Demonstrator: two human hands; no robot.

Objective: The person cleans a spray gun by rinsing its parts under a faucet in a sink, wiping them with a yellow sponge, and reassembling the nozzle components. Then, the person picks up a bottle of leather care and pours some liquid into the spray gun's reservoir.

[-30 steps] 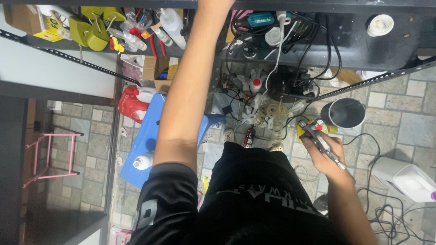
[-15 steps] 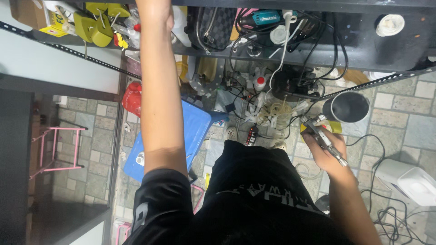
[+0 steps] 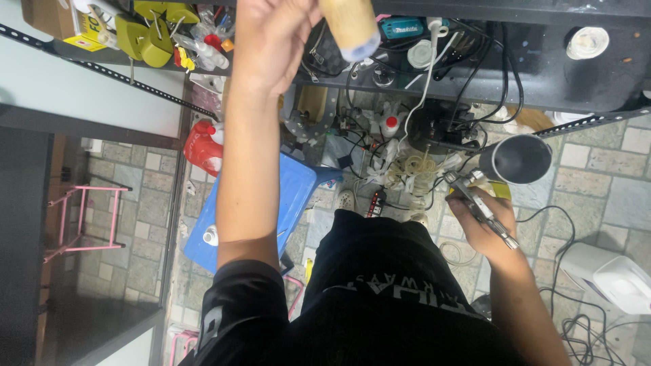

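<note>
Both hands are busy. Raised near the top of the view, the left hand point(image 3: 271, 41) curls its fingers around a tan cylinder point(image 3: 349, 27) with a bluish end, which juts to the right of the palm above the cluttered black shelf point(image 3: 542, 74). Lower right, well apart, the right hand point(image 3: 485, 224) is closed around a slim metal tool point(image 3: 478, 207), just below a dark round cup point(image 3: 519, 159).

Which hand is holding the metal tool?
The right hand, lowered near the dark cup, grips the metal tool; the raised left hand holds a tan cylinder.
</note>
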